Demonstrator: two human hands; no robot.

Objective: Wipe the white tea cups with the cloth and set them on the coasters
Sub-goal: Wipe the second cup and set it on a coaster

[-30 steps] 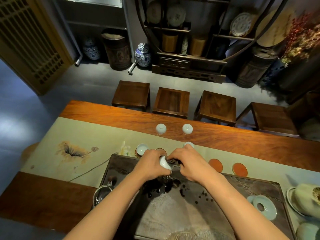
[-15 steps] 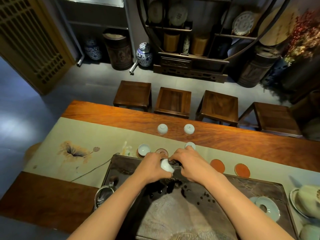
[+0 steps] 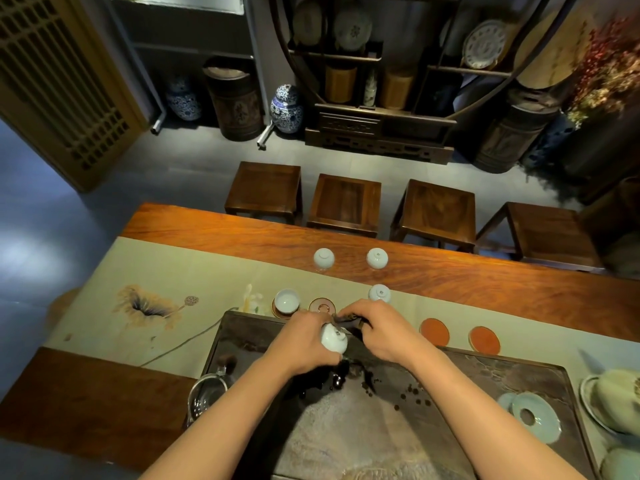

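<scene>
Gripping 1 cup (image 3: 334,338) in our left hand (image 3: 304,341) over the tray (image 3: 519,372), our right hand (image 3: 379,332) pinches the cloth (image 3: 346,318) against it.

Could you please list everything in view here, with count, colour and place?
white tea cups: five; two upturned on bare wood, one upturned on the runner, one upright on the leftmost coaster, one held.
coasters: four, orange-brown, in a row on the runner.
cloth: one, dark, between the hands.
tea tray: one, dark, near edge.
table runner: one, beige, lotus print.
glass pitcher: one, clear, left of tray.
celadon lid: one, pale blue, tray's right.
stools: four, dark wood, beyond table.
left hand: holds a cup.
right hand: fingers grip the cloth.
</scene>
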